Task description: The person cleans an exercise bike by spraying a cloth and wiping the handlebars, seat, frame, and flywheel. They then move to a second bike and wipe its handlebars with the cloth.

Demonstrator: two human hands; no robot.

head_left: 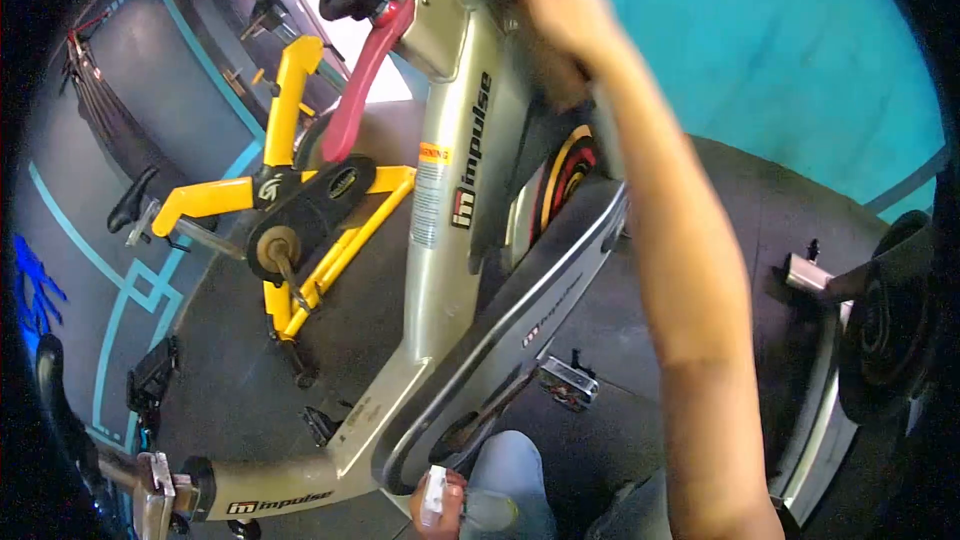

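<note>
A silver exercise bike (440,270) marked "impulse" stands tilted across the middle of the view. My right arm reaches up past it to the top of the frame. There my right hand (560,0), smeared by motion, is closed on a dark brown cloth (563,80) against the bike's upper front part. Low in the view, by my knee, my left hand (437,515) is wrapped round a spray bottle (490,512) with a white nozzle and a see-through body. The bike's chain guard (520,330) lies just above that hand.
A yellow exercise bike (290,140) stands beyond to the left. A pedal (568,383) juts out beside the chain guard. Part of another machine (880,330) is at the right edge. Behind are a teal wall (790,60) and dark flooring (700,200).
</note>
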